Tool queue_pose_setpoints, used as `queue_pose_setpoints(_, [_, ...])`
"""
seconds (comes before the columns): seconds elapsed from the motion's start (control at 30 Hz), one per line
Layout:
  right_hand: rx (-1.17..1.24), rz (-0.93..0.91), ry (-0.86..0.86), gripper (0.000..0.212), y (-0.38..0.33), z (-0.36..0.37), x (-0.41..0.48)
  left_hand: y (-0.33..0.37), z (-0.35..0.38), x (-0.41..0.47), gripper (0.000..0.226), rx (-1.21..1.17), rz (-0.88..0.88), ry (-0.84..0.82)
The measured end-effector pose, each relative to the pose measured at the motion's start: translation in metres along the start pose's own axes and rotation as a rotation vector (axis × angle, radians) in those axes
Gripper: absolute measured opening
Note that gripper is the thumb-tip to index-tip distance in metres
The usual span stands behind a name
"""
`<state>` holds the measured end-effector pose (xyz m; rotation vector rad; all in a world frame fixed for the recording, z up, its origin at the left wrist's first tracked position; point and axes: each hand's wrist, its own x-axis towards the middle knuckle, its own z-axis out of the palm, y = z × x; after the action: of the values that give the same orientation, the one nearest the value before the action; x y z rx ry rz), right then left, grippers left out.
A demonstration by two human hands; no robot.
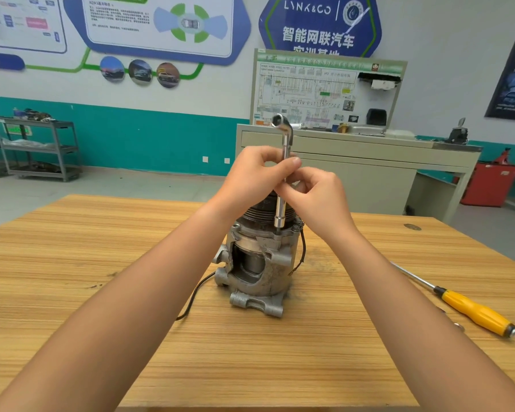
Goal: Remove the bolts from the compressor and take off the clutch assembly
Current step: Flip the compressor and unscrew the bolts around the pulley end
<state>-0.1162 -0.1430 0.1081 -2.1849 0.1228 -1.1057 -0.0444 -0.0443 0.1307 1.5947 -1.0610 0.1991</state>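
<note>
Compressor (260, 272) upright on wooden table (72, 263), teal-banded wall (137, 138) behind; left hand (250, 173) and right hand (314, 190) grip the wrench (280, 214).

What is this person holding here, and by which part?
The left hand and right hand both grip the socket wrench by the middle of its upright shaft, left above right. Its lower end sits on the compressor.
</note>
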Motion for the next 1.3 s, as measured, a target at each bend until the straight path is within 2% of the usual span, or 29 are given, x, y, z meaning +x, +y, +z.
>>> queue_pose_setpoints(0.07, [-0.019,-0.008,0.015,0.025,-0.001,0.001,-0.001,-0.002,0.001,0.001,0.027,0.033,-0.004,0.047])
queue_pose_setpoints(0.27, [0.003,-0.018,-0.051,0.030,-0.002,-0.006,0.001,0.003,-0.011,-0.003,0.019,-0.036,-0.068,-0.166])
queue_pose_setpoints(0.4, [-0.108,-0.052,-0.071,0.024,0.000,-0.007,-0.003,0.003,-0.007,-0.002,0.004,-0.036,-0.070,-0.061])
queue_pose_setpoints(0.47, [-0.150,-0.089,-0.027,0.016,0.001,-0.005,-0.006,0.002,-0.003,-0.001,0.009,-0.001,-0.081,-0.009])
queue_pose_setpoints(0.53, [-0.074,-0.087,0.019,0.010,0.001,-0.001,-0.009,0.000,-0.002,-0.001,0.012,0.015,-0.068,0.005])
queue_pose_setpoints(0.6, [0.019,-0.061,0.018,0.015,0.001,0.001,-0.009,0.000,-0.005,-0.003,0.005,-0.018,-0.044,-0.059])
queue_pose_setpoints(0.67, [0.075,-0.057,-0.010,0.022,0.000,0.002,-0.009,0.000,-0.007,-0.005,0.011,-0.047,-0.045,-0.161])
queue_pose_setpoints(0.73, [0.073,-0.079,-0.009,0.024,-0.001,0.002,-0.010,0.001,-0.010,-0.005,0.015,-0.060,-0.049,-0.192])
queue_pose_setpoints(0.83, [0.000,-0.095,0.049,0.012,0.000,0.005,-0.012,0.002,-0.006,-0.004,0.010,-0.061,-0.027,-0.090])
queue_pose_setpoints(0.9, [-0.018,-0.074,0.095,0.016,0.001,0.007,-0.012,0.001,-0.002,-0.003,0.009,-0.033,-0.016,-0.010])
queue_pose_setpoints(1.0, [0.037,-0.071,0.141,0.013,0.000,0.007,-0.014,0.000,0.001,-0.005,0.003,-0.038,0.005,-0.023])
queue_pose_setpoints(1.1, [0.127,-0.047,0.192,0.005,0.002,0.004,-0.014,-0.010,-0.001,-0.008,0.028,0.120,0.054,0.013])
queue_pose_setpoints(1.13, [0.176,-0.022,0.221,0.010,0.004,0.003,-0.013,-0.016,-0.003,-0.011,0.032,0.169,0.073,0.042])
queue_pose_setpoints(1.2, [0.272,0.052,0.284,0.018,0.007,0.000,-0.011,-0.027,-0.008,-0.022,0.033,0.243,0.126,0.060])
queue_pose_setpoints(1.3, [0.358,0.130,0.347,0.020,0.013,-0.003,-0.008,-0.036,-0.009,-0.035,0.034,0.381,0.211,0.000])
